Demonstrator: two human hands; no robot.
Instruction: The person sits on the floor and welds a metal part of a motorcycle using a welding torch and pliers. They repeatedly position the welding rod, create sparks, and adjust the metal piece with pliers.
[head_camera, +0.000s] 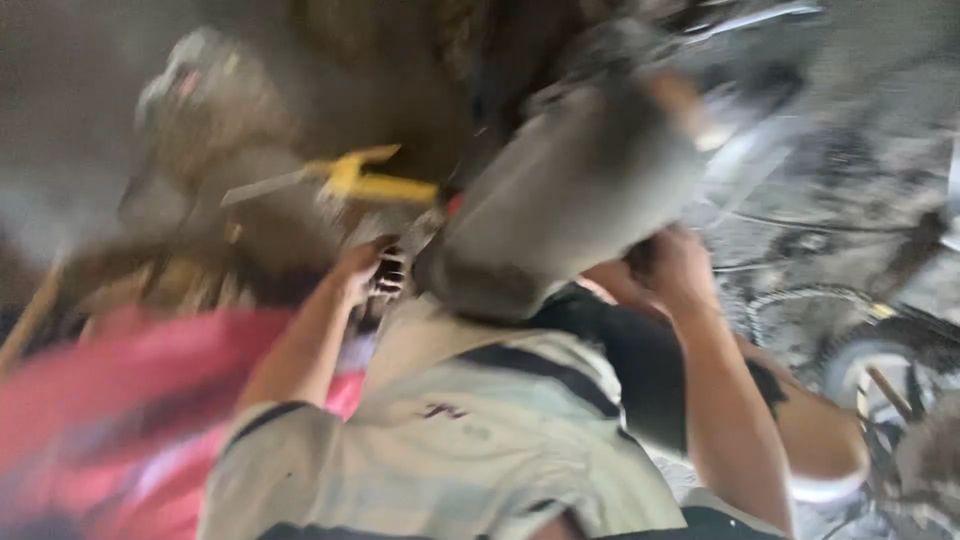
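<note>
Large grey metal part (570, 190) at frame centre, tilted, heavily blurred. Right hand (675, 265) against its lower right edge; grip state cannot be told. Left hand (365, 270) just left of part, fingers curled round small dark piece (388, 275). Yellow tool (365, 180) above left hand. Bicycle wheel (880, 350) on floor, right.

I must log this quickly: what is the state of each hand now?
Left hand: curled at a dark part; grip cannot be told, too blurred.
Right hand: against the grey bulky object; cannot be told.
</note>
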